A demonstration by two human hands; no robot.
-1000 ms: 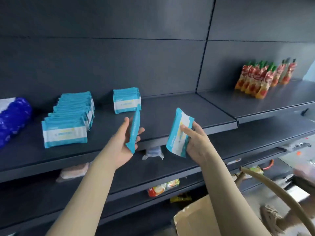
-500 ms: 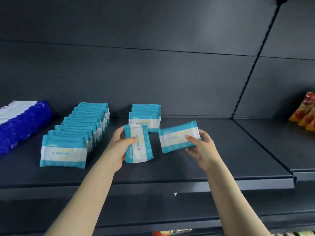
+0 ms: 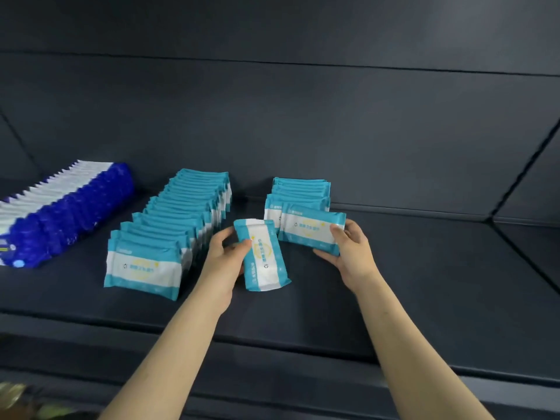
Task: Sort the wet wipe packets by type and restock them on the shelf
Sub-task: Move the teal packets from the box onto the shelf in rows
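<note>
My left hand (image 3: 222, 256) grips a teal-and-white wet wipe packet (image 3: 262, 256) turned on end over the dark shelf (image 3: 424, 283). My right hand (image 3: 351, 253) holds a second teal packet (image 3: 309, 227) lengthwise, right in front of a short row of the same packets (image 3: 298, 192) standing at the back. A long row of teal packets (image 3: 169, 231) runs front to back on the left of my hands. Further left lies a row of blue-and-white packets (image 3: 60, 213).
The shelf's back panel (image 3: 272, 122) rises close behind the rows. The front lip of the shelf (image 3: 272, 344) runs below my forearms. A divider seam (image 3: 515, 237) marks the adjoining shelf bay on the right.
Both hands moved up from below the shelf edge onto the shelf. The right packet now sits against the short back row. The view has shifted left and closer.
</note>
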